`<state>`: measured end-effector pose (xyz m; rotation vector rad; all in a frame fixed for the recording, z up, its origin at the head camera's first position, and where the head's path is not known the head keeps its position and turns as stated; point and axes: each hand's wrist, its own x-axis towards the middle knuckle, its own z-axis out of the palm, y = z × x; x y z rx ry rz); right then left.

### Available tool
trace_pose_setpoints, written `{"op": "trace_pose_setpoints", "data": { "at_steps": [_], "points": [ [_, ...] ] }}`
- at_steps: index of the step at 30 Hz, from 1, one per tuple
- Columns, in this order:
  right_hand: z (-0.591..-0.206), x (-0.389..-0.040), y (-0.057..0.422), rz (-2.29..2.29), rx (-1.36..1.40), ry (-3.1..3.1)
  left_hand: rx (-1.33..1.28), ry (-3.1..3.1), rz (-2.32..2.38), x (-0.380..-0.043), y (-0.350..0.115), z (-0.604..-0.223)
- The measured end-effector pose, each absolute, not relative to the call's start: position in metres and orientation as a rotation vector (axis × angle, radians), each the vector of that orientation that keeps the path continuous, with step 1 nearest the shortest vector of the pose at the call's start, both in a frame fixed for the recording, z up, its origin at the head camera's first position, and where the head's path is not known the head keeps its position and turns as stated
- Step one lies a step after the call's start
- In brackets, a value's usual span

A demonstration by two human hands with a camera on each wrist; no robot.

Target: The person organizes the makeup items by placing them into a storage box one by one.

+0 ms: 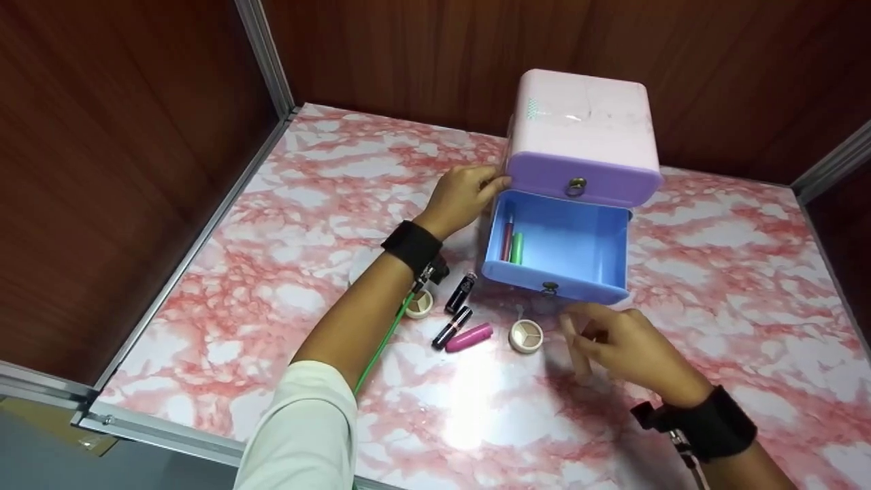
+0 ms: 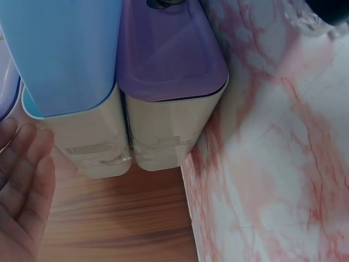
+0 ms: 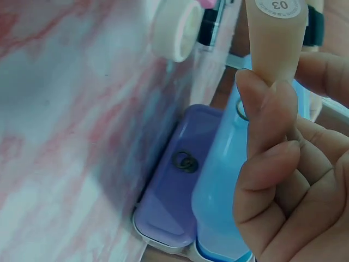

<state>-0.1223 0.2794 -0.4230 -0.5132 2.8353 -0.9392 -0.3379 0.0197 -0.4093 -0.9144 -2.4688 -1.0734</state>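
My right hand point(image 1: 622, 344) pinches a beige cosmetic tube point(image 3: 275, 41) between fingers and thumb, in front of the drawer unit. A round label reading 03 is on its end. My left hand point(image 1: 463, 197) touches the left side of the drawer unit point(image 1: 585, 112) near the upper purple drawer point(image 1: 544, 175), its fingers nearly straight in the left wrist view. Below that drawer, the blue drawer point(image 1: 561, 228) is pulled out. It holds a green tube point(image 1: 517, 248) and a dark red tube point(image 1: 506, 241) at its left side. The lower purple drawer point(image 3: 172, 180) is closed.
Before the unit lie two black lipstick-like tubes point(image 1: 461, 292), a pink tube point(image 1: 469, 337) and a round three-part makeup pot point(image 1: 526, 336). A similar pot point(image 1: 418, 304) is partly behind my left wrist. Brown wooden panels point(image 1: 422, 61) enclose the marbled table point(image 1: 272, 224).
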Motion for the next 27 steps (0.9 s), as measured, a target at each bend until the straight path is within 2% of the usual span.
{"op": "trace_pose_setpoints", "data": {
  "at_steps": [12, 27],
  "points": [
    [-0.399, -0.133, 0.274, -1.119, -0.427, 2.847, -0.913, -2.462, -1.061, -0.339, 0.021, -0.411],
    [-0.377, -0.171, 0.261, -1.296, -0.3, 2.805, -0.919, -2.461, -1.047, -0.34, 0.02, -0.41]
  ]
}}
